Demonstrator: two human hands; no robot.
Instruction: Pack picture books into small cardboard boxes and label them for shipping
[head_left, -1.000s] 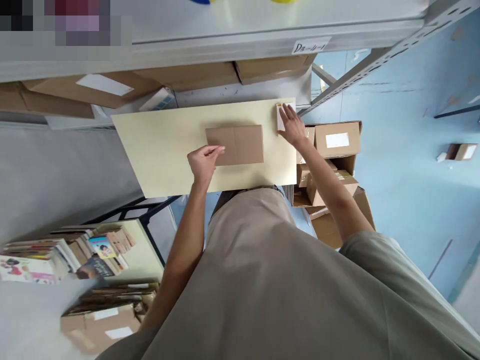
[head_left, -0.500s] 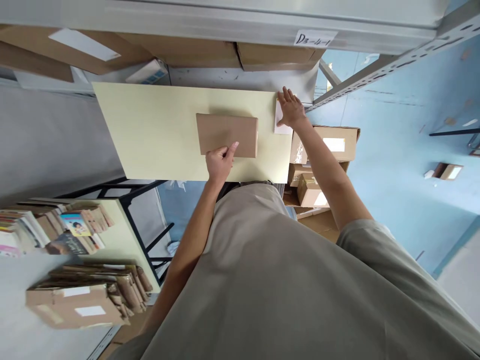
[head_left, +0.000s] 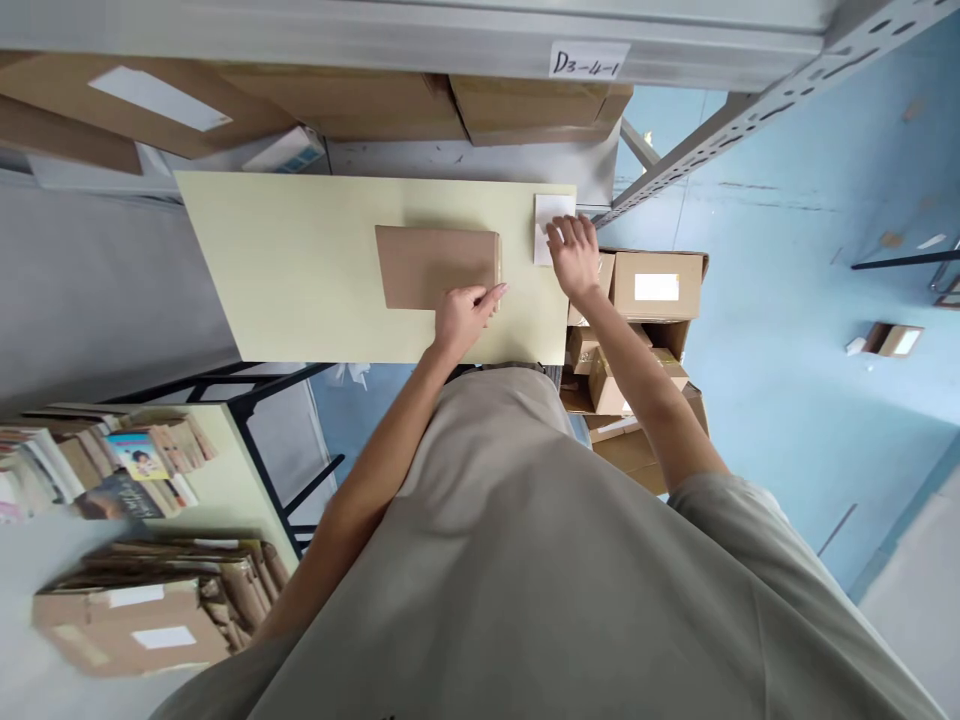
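A flat brown cardboard box [head_left: 435,265] lies on a pale yellow tabletop [head_left: 292,270]. At its front right corner is my left hand [head_left: 466,322], closed, with the thumb pressed along the curled fingers. Whatever may be in that hand is hidden. My right hand [head_left: 574,258] is over the tabletop's right end, its fingers bent and drawn together at the edge of a white paper pad [head_left: 546,205]. The hand covers part of the pad, and I cannot make out what its fingertips hold.
A grey metal shelf [head_left: 420,35] with large cartons [head_left: 540,110] runs along the far side. Stacked cardboard boxes [head_left: 660,285] stand right of the table. At lower left, books [head_left: 112,455] and folded cardboard [head_left: 150,610] lie on another table.
My right hand has drawn back slightly from the pad, its spread fingers now curled. My left hand has slid right along the box's front edge to the corner.
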